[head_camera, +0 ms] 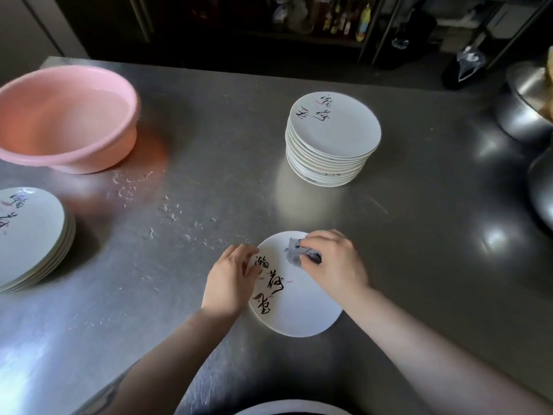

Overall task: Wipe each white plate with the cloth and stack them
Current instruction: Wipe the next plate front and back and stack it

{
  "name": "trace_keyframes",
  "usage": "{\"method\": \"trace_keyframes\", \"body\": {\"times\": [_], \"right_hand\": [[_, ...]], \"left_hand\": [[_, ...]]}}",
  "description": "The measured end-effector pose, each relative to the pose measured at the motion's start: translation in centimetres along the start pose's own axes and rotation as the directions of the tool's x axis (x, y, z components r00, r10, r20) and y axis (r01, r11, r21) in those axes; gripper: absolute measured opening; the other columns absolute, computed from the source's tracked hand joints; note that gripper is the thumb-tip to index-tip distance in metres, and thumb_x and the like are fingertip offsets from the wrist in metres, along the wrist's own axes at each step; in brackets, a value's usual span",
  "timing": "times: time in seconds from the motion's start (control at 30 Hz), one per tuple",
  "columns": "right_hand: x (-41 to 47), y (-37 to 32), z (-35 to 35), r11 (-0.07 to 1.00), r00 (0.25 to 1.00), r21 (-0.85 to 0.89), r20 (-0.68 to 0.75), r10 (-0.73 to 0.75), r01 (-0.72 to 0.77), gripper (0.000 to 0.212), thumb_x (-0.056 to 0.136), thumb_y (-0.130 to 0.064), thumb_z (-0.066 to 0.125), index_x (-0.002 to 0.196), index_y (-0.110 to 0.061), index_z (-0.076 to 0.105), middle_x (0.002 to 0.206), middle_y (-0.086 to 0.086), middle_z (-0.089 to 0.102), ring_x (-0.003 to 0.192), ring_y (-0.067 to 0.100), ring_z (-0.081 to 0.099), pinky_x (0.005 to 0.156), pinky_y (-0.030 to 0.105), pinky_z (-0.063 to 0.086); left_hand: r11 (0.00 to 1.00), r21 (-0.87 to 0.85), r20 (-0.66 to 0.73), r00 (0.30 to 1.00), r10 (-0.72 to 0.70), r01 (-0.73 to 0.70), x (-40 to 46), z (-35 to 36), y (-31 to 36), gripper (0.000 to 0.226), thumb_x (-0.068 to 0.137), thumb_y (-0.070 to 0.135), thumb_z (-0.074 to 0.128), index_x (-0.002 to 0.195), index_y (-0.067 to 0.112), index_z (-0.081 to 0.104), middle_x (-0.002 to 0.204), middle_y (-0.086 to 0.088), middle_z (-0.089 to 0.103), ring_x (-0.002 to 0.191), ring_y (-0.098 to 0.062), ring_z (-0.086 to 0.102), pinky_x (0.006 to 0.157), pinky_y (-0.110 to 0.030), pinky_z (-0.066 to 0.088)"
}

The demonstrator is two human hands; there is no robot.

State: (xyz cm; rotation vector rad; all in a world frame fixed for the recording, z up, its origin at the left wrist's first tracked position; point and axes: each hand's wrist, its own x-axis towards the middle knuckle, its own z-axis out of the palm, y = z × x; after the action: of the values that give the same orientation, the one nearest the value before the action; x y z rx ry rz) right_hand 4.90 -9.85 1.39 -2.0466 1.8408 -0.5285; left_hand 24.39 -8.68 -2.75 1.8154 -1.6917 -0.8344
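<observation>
A white plate (302, 310) with black brush lettering lies on the steel table in front of me. My left hand (229, 280) grips its left rim. My right hand (332, 262) holds a crumpled grey cloth (294, 253) and presses it onto the far part of the plate. A tall stack of the same white plates (332, 139) stands further back, right of centre. A lower stack of plates (27, 235) sits at the left edge of the table.
A pink plastic basin (62, 121) stands at the back left. Water drops (170, 211) speckle the steel table (419, 205) between basin and plate. Metal bowls (526, 103) crowd the right edge. A white rim (287, 407) shows at the bottom.
</observation>
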Motion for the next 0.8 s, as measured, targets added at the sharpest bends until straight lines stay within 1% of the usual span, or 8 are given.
{"method": "trace_keyframes", "body": {"times": [0.1, 0.23, 0.3, 0.4, 0.47, 0.53, 0.67, 0.8], "right_hand": [[-1.6, 0.0, 0.9, 0.992, 0.995, -0.071, 0.016, 0.102, -0.101, 0.023, 0.075, -0.014, 0.072, 0.098, -0.019, 0.075, 0.105, -0.008, 0.067, 0.102, 0.019, 0.058, 0.072, 0.031, 0.052], [-1.5, -0.9, 2.6, 0.990, 0.994, -0.088, 0.009, 0.113, -0.112, 0.029, 0.085, -0.026, 0.066, 0.114, -0.023, 0.068, 0.121, -0.009, 0.062, 0.115, 0.018, 0.053, 0.085, 0.029, 0.044], [-1.4, -2.0, 2.9, 0.996, 0.997, -0.084, 0.077, 0.017, -0.010, 0.028, 0.087, -0.026, 0.062, 0.114, -0.027, 0.067, 0.123, -0.012, 0.060, 0.116, 0.016, 0.050, 0.088, 0.027, 0.043], [-4.4, -3.1, 2.5, 0.982, 0.970, -0.012, 0.159, -0.182, 0.186, 0.017, 0.073, -0.018, 0.070, 0.089, -0.023, 0.071, 0.105, -0.011, 0.065, 0.099, 0.019, 0.059, 0.067, 0.026, 0.053], [-6.5, -1.9, 1.9, 0.964, 0.945, 0.034, 0.194, -0.265, 0.263, 0.019, 0.066, -0.014, 0.075, 0.083, -0.022, 0.073, 0.099, -0.012, 0.067, 0.092, 0.017, 0.061, 0.064, 0.024, 0.053], [-6.1, -0.2, 1.2, 0.969, 0.959, 0.005, 0.140, -0.246, 0.248, 0.022, 0.063, -0.007, 0.079, 0.081, -0.020, 0.076, 0.096, -0.010, 0.070, 0.087, 0.019, 0.064, 0.070, 0.023, 0.053], [-2.5, -0.5, 1.8, 0.998, 0.999, -0.053, 0.005, -0.043, 0.043, 0.018, 0.071, -0.004, 0.076, 0.086, -0.015, 0.077, 0.097, -0.004, 0.072, 0.092, 0.026, 0.064, 0.075, 0.027, 0.052], [-3.6, -1.5, 2.7, 0.974, 0.970, -0.017, 0.098, -0.224, 0.227, 0.021, 0.065, -0.008, 0.080, 0.082, -0.020, 0.076, 0.094, -0.008, 0.071, 0.085, 0.025, 0.065, 0.058, 0.028, 0.054]], "left_hand": [[0.995, -0.053, -0.004, 0.997, -0.080, 0.080, 0.3, 0.0, 0.2, 0.014, 0.082, 0.007, 0.069, 0.087, 0.021, 0.067, 0.077, 0.011, 0.066, 0.069, -0.005, 0.061, 0.070, -0.026, 0.051], [0.980, -0.126, -0.009, 0.988, -0.155, 0.152, 0.4, -0.1, 0.6, 0.025, 0.081, 0.006, 0.069, 0.098, 0.025, 0.067, 0.069, 0.018, 0.064, 0.067, 0.009, 0.059, 0.059, -0.005, 0.041], [0.982, -0.113, -0.006, 0.988, -0.155, 0.153, 0.5, -0.1, 0.8, 0.026, 0.082, 0.006, 0.068, 0.101, 0.024, 0.071, 0.070, 0.018, 0.063, 0.067, 0.003, 0.062, 0.061, -0.009, 0.043], [0.988, -0.080, 0.002, 0.992, -0.130, 0.129, 0.5, -0.3, 1.0, 0.023, 0.082, 0.005, 0.067, 0.097, 0.022, 0.075, 0.072, 0.012, 0.067, 0.069, -0.011, 0.064, 0.067, -0.021, 0.048], [0.988, -0.082, 0.010, 0.991, -0.132, 0.132, 0.5, -0.4, 1.0, 0.024, 0.082, 0.004, 0.066, 0.094, 0.023, 0.077, 0.074, 0.008, 0.071, 0.070, -0.011, 0.066, 0.068, -0.023, 0.051], [0.989, -0.080, 0.016, 0.992, -0.127, 0.128, 0.6, -0.4, 1.0, 0.026, 0.081, 0.003, 0.065, 0.091, 0.023, 0.077, 0.074, 0.006, 0.073, 0.069, -0.009, 0.066, 0.067, -0.022, 0.051], [0.991, -0.062, 0.025, 0.993, -0.119, 0.121, 0.7, -0.6, 1.3, 0.025, 0.079, 0.001, 0.065, 0.086, 0.021, 0.077, 0.067, 0.010, 0.068, 0.061, 0.004, 0.060, 0.056, -0.007, 0.041], [0.990, -0.030, 0.057, 0.989, -0.133, 0.135, 1.0, -1.1, 1.3, 0.023, 0.080, 0.002, 0.067, 0.091, 0.021, 0.077, 0.070, 0.010, 0.069, 0.066, -0.009, 0.065, 0.065, -0.019, 0.049]]}}
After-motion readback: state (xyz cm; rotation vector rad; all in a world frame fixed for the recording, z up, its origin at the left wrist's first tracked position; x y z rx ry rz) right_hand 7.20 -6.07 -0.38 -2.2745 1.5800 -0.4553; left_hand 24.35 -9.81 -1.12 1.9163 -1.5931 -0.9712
